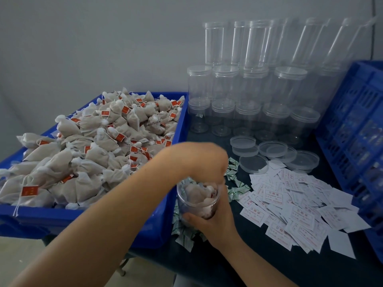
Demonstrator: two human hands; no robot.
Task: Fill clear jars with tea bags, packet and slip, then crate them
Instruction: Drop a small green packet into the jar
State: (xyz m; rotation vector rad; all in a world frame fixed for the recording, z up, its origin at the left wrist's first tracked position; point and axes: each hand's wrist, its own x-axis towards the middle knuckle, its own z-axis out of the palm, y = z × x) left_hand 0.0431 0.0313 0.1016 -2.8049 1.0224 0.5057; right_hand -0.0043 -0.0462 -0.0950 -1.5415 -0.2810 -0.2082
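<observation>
Two hands on one jar point(198, 200): right hand point(215, 222) grips its base upright on the counter point(259, 257), left hand point(199, 160) blurs over the mouth stuffing tea bags, grip unclear, packets point(235, 190) just right, slips point(290, 204) beyond.

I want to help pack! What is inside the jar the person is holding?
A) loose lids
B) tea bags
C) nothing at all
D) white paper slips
B: the clear jar, held low down by the right hand, shows pale tea bags bunched inside it, while the left hand is above its open mouth.
</observation>
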